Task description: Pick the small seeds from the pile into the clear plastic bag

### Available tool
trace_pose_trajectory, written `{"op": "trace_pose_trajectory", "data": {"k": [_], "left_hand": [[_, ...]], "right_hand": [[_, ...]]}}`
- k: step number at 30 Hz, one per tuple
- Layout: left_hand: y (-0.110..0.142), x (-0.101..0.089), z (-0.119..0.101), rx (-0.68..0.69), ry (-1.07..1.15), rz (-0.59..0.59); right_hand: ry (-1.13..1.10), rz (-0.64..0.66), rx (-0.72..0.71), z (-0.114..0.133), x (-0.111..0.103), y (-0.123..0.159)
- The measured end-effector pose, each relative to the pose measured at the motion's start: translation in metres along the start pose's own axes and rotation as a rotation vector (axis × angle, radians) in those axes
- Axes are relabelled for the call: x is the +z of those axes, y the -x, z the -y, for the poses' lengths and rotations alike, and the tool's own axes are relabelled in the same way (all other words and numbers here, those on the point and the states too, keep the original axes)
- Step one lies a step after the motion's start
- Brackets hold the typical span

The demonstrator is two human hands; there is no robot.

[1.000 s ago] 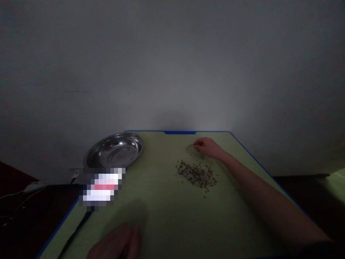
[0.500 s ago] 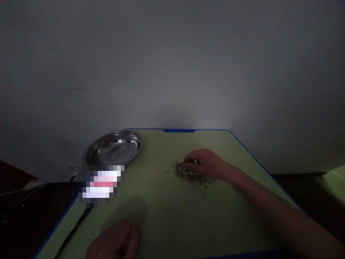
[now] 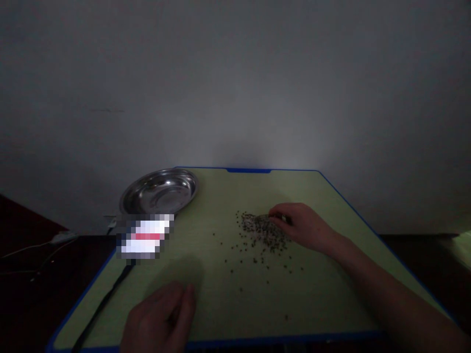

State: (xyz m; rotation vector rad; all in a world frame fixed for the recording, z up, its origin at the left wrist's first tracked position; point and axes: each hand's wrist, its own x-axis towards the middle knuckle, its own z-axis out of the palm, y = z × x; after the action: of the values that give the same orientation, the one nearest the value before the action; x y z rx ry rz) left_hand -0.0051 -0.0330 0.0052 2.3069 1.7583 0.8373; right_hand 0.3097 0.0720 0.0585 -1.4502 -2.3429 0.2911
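Small dark beans (image 3: 270,240) lie in a loose pile near the middle of the pale green table (image 3: 206,314), with strays scattered toward me. At the pile's right side, my right hand (image 3: 294,223) is closed around what looks like a metal spoon (image 3: 263,216), its tip low over the beans. My left hand (image 3: 158,318) rests at the front left of the table, fingers curled and thumb pressed alongside. Whatever may be inside that hand is hidden. A shallow stainless steel basin (image 3: 162,193) stands at the back left, apart from both hands.
In front of the basin lies a pixelated white and red item (image 3: 147,237), with a dark strap (image 3: 103,306) running toward the near left corner. The table has a blue rim and meets a grey wall (image 3: 235,88). White cables (image 3: 62,238) lie beyond its left side.
The beans have spread out, with more strays toward the front of the table. My right hand sits a little farther right. The camera view has shifted slightly.
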Motion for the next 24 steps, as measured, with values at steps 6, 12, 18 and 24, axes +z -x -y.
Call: {"op": "trace_pose_trajectory", "data": {"k": [6, 12, 18, 24], "left_hand": [[-0.001, -0.002, -0.003, -0.014, -0.027, 0.000], [-0.001, -0.004, -0.005, -0.025, -0.056, 0.037], [-0.004, -0.005, -0.010, 0.000, -0.093, -0.003], [-0.006, -0.008, -0.010, 0.006, -0.092, -0.008]], "right_hand": [[-0.036, 0.050, -0.069, 0.012, 0.002, 0.010], [-0.193, -0.008, 0.002, 0.004, -0.017, 0.018], [-0.349, 0.075, 0.190, -0.018, -0.037, 0.045], [-0.401, 0.104, 0.384, -0.040, -0.029, 0.107]]}}
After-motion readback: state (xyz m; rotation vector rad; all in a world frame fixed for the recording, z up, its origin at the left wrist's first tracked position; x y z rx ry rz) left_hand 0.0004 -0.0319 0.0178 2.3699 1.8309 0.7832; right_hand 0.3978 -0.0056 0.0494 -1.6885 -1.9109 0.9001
